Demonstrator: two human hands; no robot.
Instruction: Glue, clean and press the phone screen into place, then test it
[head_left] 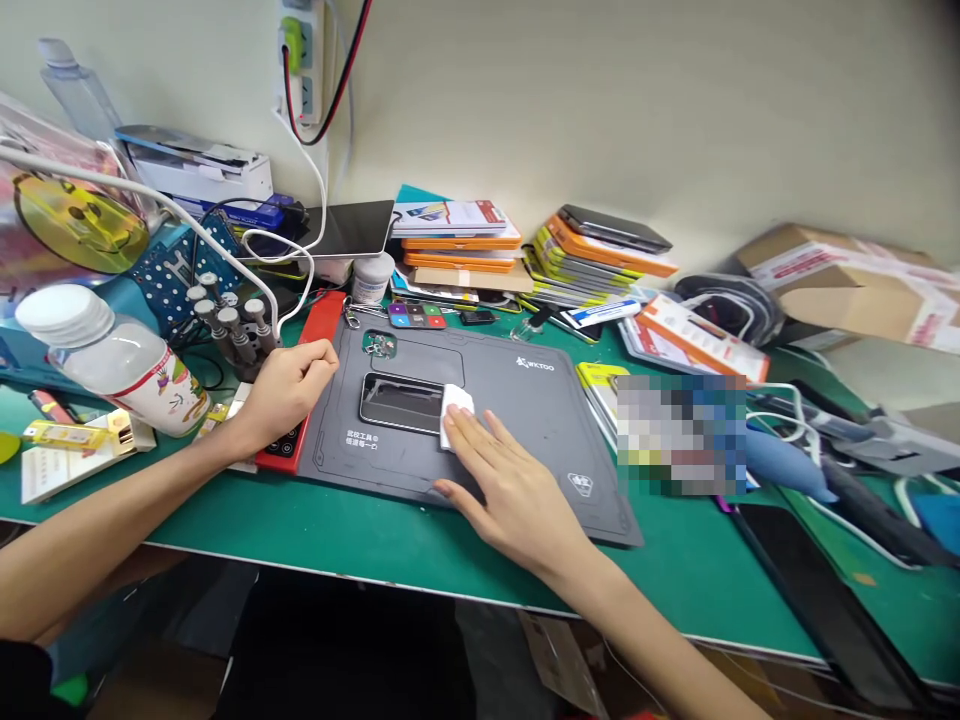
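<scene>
We see the phone (399,404) on the grey mat (544,425), the right grip (517,490) spread over a white cloth (454,402) at one end, the left grip (291,394) fisted; sideways pressure could, we judge, slide the unsteadied phone.

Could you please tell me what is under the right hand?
Under the right hand, a white wipe shows at the fingertips, against one end of the phone on the grey mat. Whatever lies directly beneath the wipe and palm is covered.
</scene>
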